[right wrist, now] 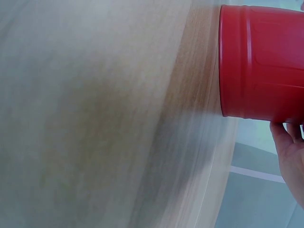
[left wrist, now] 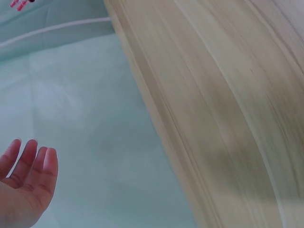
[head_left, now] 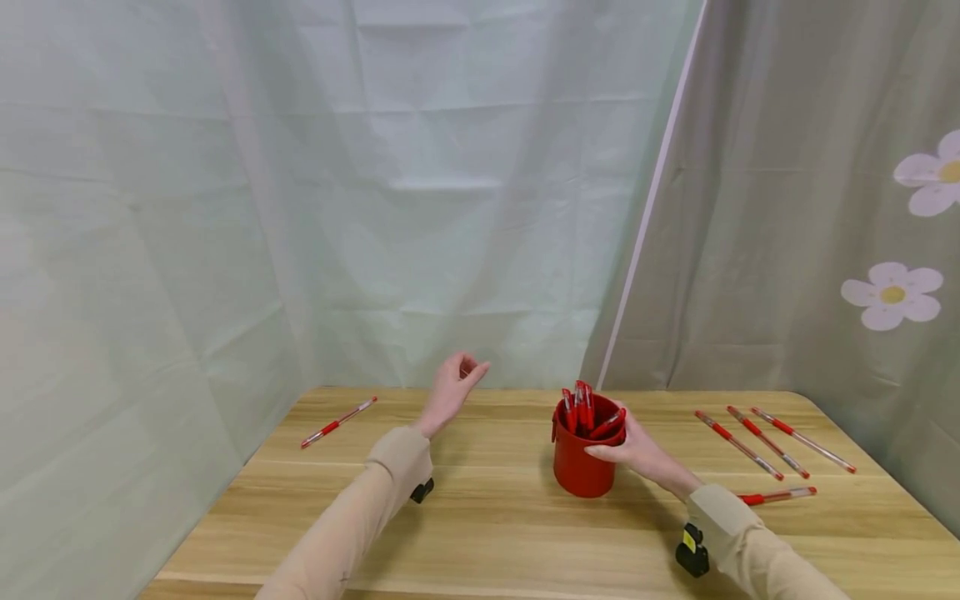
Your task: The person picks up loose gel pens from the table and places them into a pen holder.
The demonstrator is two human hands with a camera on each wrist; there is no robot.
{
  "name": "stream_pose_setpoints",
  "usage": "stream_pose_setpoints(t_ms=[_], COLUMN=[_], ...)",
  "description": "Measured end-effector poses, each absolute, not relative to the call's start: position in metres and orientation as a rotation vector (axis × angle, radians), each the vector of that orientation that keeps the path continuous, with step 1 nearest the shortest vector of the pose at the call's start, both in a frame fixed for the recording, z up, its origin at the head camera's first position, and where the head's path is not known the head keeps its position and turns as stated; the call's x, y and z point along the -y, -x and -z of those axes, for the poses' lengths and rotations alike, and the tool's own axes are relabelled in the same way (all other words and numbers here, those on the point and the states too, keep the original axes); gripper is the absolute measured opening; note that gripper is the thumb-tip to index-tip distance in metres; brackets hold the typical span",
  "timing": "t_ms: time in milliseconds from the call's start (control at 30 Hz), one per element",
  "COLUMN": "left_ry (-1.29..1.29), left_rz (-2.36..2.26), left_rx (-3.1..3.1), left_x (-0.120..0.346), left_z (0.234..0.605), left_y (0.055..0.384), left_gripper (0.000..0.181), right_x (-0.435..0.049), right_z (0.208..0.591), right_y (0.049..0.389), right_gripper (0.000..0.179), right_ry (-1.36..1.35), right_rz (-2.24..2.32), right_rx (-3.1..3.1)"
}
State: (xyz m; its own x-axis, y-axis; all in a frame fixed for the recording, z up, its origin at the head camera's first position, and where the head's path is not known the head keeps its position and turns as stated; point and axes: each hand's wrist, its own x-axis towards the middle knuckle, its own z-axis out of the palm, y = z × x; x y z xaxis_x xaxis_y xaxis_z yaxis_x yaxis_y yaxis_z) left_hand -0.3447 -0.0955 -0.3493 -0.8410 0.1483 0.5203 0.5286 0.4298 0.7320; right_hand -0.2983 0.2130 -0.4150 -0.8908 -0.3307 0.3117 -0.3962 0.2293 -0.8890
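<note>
Beige sleeves (head_left: 352, 521) flank a smooth red cylindrical cup (head_left: 583, 468) holding red pens (head_left: 581, 408).

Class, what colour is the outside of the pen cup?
Red; the pen cup shows this best in the right wrist view.
</note>
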Motion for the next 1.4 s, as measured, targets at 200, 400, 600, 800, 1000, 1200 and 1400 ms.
stream_pose_setpoints(t_ms=[200, 400, 600, 800, 1000, 1200, 1400], left_ry=[0.522, 0.494, 0.454, 0.408, 0.374, 0.348, 0.320], left_rz=[1.322, 1.268, 1.225, 1.169, 1.075, 1.005, 0.938], left_rx=[2.350, 2.380, 2.423, 2.460, 2.480, 2.470, 2.493], left_x=[0.114, 0.131, 0.147, 0.161, 0.176, 0.193, 0.209], left_z=[0.351, 0.351, 0.352, 0.353, 0.356, 0.361, 0.365], left_y=[0.343, 0.342, 0.340, 0.340, 0.341, 0.342, 0.344], left_gripper=[0.026, 0.025, 0.027, 0.029, 0.031, 0.028, 0.029], right_x=[-0.213, -0.213, -0.212, -0.212, -0.213, -0.213, -0.212], right_z=[0.415, 0.415, 0.415, 0.415, 0.415, 0.415, 0.411], right_y=[0.297, 0.296, 0.295, 0.296, 0.297, 0.298, 0.294], right_gripper=[0.071, 0.073, 0.072, 0.070, 0.071, 0.072, 0.072], right_ry=[-0.712, -0.713, -0.714, -0.699, -0.701, -0.718, -0.705], right_rz=[-1.756, -1.733, -1.747, -1.743, -1.735, -1.750, -1.760], right_rx=[2.405, 2.410, 2.406, 2.411, 2.423, 2.420, 2.433])
